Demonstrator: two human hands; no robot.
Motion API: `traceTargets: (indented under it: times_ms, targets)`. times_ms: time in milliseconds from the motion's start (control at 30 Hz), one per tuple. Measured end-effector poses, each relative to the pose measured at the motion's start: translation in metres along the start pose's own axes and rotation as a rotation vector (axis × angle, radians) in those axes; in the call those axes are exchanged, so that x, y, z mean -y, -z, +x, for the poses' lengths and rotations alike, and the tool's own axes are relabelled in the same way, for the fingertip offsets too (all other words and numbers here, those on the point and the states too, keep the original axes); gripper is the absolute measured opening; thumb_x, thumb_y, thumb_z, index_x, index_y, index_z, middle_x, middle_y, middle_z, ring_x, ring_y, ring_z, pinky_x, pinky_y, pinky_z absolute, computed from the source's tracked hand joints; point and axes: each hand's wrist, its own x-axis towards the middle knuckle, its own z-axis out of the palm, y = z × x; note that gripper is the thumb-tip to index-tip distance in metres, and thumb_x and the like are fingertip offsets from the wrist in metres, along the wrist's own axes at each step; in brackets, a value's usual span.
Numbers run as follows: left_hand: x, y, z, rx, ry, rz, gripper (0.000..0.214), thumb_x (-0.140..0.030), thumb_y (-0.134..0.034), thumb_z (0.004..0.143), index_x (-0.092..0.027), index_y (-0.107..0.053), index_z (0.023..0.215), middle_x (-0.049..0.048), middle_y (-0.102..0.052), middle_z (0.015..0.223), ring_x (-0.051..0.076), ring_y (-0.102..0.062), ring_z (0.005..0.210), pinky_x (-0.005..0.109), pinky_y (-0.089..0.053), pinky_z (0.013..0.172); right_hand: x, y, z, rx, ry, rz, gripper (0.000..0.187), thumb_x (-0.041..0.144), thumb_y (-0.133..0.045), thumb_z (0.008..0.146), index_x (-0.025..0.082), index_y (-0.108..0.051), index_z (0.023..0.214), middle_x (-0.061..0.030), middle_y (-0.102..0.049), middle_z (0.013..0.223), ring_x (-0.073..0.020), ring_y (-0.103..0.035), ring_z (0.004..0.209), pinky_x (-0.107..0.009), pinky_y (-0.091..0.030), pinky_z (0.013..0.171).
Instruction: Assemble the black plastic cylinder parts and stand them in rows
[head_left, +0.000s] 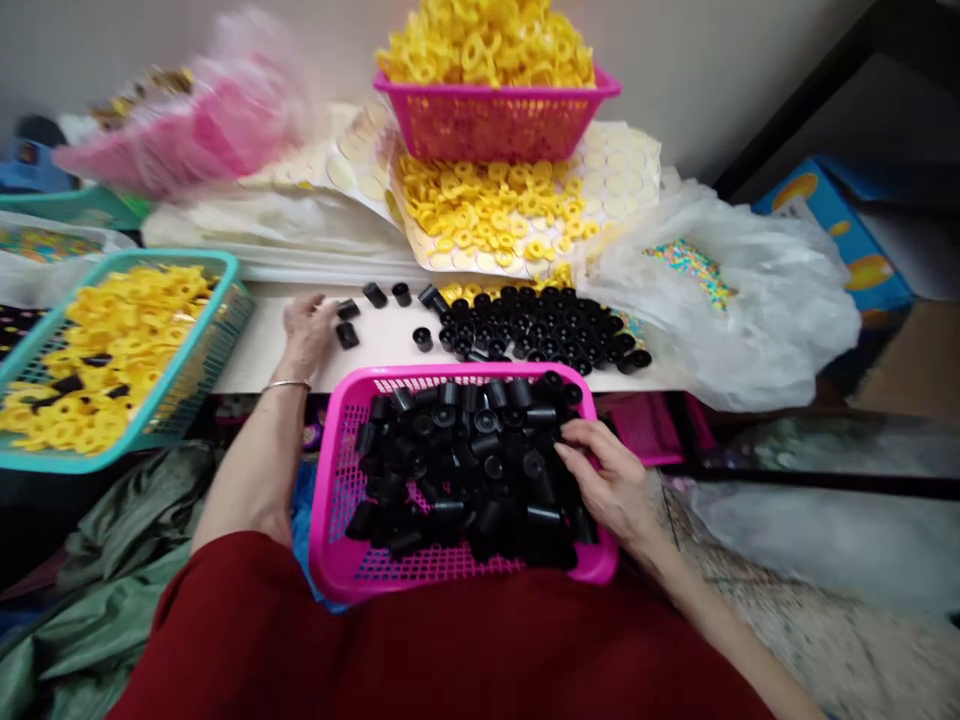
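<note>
A pink basket (337,480) full of black plastic cylinders (465,450) rests on my lap. My right hand (607,475) lies at the basket's right side, fingers curled down among the cylinders. My left hand (307,330) rests on the white table (247,350), fingers bent beside two loose black cylinders (347,322). More black cylinders (540,325) stand grouped on the table beyond the basket. A thin bangle circles my left wrist.
A teal basket (217,300) of yellow rings sits at the left. A second pink basket (495,120) heaped with yellow rings stands at the back over sticker sheets (622,170) strewn with rings. A clear plastic bag (750,290) lies right; green cloth (112,560) lower left.
</note>
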Motion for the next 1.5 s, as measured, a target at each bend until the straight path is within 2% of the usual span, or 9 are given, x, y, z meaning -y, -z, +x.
traceTargets:
  times_ms: [200,333,500,600,700,867,1133,1333,1500]
  targets:
    - [-0.003,0.009,-0.022,0.303,-0.355,0.351,0.042,0.000,-0.048,0.066,-0.012,-0.069,0.101,0.0057,-0.067,0.117,0.019,-0.049,0.114,0.034,-0.036,0.104,0.007,-0.001,0.017,0.042,0.143,-0.049,0.007,0.019,-0.058,0.089,0.021,-0.064,0.093,-0.0082,-0.067,0.096,-0.0199,-0.064,0.090,-0.039,-0.054,0.080]
    - [-0.009,0.007,-0.031,0.416,-0.289,0.452,0.042,0.000,-0.051,0.066,-0.009,-0.070,0.102,0.0053,-0.067,0.117,0.018,-0.054,0.103,0.033,-0.040,0.102,0.018,-0.008,0.048,0.246,0.341,-0.165,0.019,0.014,-0.050,0.090,0.019,-0.066,0.097,-0.0108,-0.068,0.106,-0.0227,-0.058,0.095,-0.042,-0.049,0.084]
    - [-0.016,0.013,-0.041,0.268,-0.181,0.201,0.041,-0.009,-0.069,0.065,-0.010,-0.070,0.106,0.0021,-0.071,0.101,0.014,-0.056,0.090,0.033,-0.045,0.097,0.042,-0.024,0.083,0.775,0.542,-0.517,0.020,0.007,-0.051,0.082,0.016,-0.066,0.092,-0.0097,-0.066,0.096,-0.0232,-0.047,0.089,-0.039,-0.035,0.078]
    - [-0.035,0.027,-0.061,0.257,-0.104,-0.246,0.043,-0.019,-0.083,0.057,-0.013,-0.072,0.098,-0.0005,-0.073,0.085,0.012,-0.058,0.077,0.034,-0.052,0.086,0.050,-0.037,0.091,0.864,0.593,-0.667,0.014,0.010,-0.055,0.083,0.015,-0.066,0.091,-0.0108,-0.063,0.093,-0.0242,-0.044,0.090,-0.039,-0.028,0.076]
    - [-0.062,0.041,-0.090,0.395,-0.056,-0.581,0.052,-0.026,-0.093,0.044,-0.017,-0.075,0.091,-0.0004,-0.074,0.079,0.013,-0.060,0.073,0.031,-0.054,0.077,0.050,-0.049,0.092,0.871,0.644,-0.688,0.016,0.011,-0.051,0.089,0.015,-0.066,0.086,-0.0114,-0.062,0.092,-0.0249,-0.044,0.091,-0.040,-0.026,0.074]
    - [-0.092,0.045,-0.131,0.691,0.032,-0.658,0.052,-0.029,-0.093,0.049,-0.018,-0.076,0.097,0.0030,-0.073,0.077,0.014,-0.064,0.067,0.026,-0.054,0.067,0.046,-0.060,0.086,0.834,0.662,-0.669,0.016,0.011,-0.050,0.091,0.015,-0.065,0.088,-0.0105,-0.062,0.086,-0.0253,-0.046,0.090,-0.041,-0.027,0.077]
    - [-0.103,0.025,-0.152,0.695,0.061,-0.805,0.042,-0.017,-0.092,0.046,-0.017,-0.074,0.085,0.0026,-0.071,0.079,0.013,-0.066,0.068,0.021,-0.055,0.066,0.044,-0.044,0.081,0.702,0.643,-0.518,0.014,0.012,-0.049,0.088,0.012,-0.064,0.087,-0.0132,-0.063,0.093,-0.0251,-0.050,0.090,-0.041,-0.038,0.079]
    - [-0.122,0.024,-0.174,0.813,0.154,-0.953,0.038,-0.022,-0.090,0.055,-0.017,-0.074,0.089,0.0035,-0.072,0.081,0.013,-0.066,0.068,0.021,-0.055,0.062,0.040,-0.023,0.075,0.394,0.290,0.157,0.019,0.019,-0.055,0.087,0.014,-0.061,0.104,-0.0055,-0.063,0.092,-0.0143,-0.055,0.075,-0.028,-0.047,0.068]
    - [-0.140,0.013,-0.192,0.951,0.201,-1.052,0.033,-0.030,-0.087,0.063,-0.021,-0.073,0.091,0.0046,-0.072,0.090,0.018,-0.068,0.085,0.033,-0.059,0.078,0.053,-0.028,0.072,0.288,0.027,0.405,0.028,0.020,-0.062,0.080,0.018,-0.064,0.107,-0.0024,-0.065,0.093,-0.0123,-0.056,0.072,-0.027,-0.049,0.065]
